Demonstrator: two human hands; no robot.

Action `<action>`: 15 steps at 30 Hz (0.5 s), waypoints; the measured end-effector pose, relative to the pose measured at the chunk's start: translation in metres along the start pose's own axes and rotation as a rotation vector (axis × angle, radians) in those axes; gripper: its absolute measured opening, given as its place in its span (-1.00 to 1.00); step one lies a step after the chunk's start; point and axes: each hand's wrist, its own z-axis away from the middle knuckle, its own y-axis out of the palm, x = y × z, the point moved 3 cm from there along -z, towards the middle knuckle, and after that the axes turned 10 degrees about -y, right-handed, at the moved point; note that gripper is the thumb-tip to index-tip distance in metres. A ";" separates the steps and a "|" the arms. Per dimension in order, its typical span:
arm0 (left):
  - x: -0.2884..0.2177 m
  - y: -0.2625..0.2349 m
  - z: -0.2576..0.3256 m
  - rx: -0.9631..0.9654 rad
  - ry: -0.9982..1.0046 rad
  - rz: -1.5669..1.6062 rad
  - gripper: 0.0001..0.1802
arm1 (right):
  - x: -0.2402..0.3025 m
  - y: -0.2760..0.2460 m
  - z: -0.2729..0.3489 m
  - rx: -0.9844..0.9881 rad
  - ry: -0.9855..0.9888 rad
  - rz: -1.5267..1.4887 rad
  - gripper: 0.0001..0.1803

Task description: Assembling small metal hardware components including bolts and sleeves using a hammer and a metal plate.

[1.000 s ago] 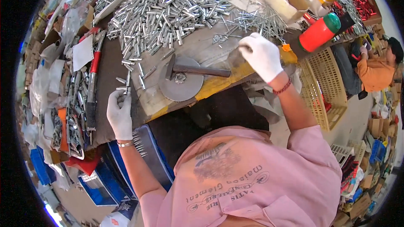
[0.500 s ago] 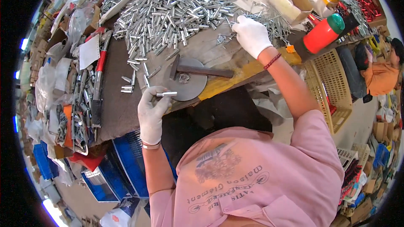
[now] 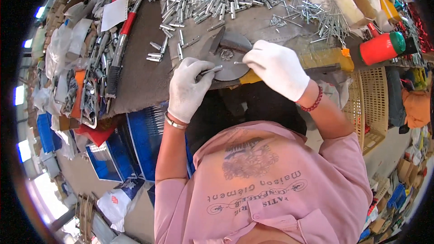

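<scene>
The white-gloved left hand point(image 3: 189, 88) pinches a short silver metal tube point(image 3: 210, 70) at the rim of the round grey steel disc point(image 3: 228, 65) on the brown bench point(image 3: 144, 79). The white-gloved right hand point(image 3: 276, 68) is closed on a thin metal pin point(image 3: 239, 63) over that disc. Both pieces look light, stiff and slippery, best gripped mid-length between fingertips.
</scene>
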 end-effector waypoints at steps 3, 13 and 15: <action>-0.003 0.000 -0.001 -0.007 0.042 -0.056 -0.83 | 0.004 0.017 -0.003 0.032 -0.025 0.037 -0.96; -0.010 0.002 -0.005 -0.028 0.060 -0.042 -0.86 | 0.003 0.033 -0.012 0.011 -0.049 0.046 -0.97; -0.009 0.002 -0.004 -0.041 0.074 -0.070 -0.87 | 0.003 0.034 -0.014 0.092 -0.055 0.059 -0.98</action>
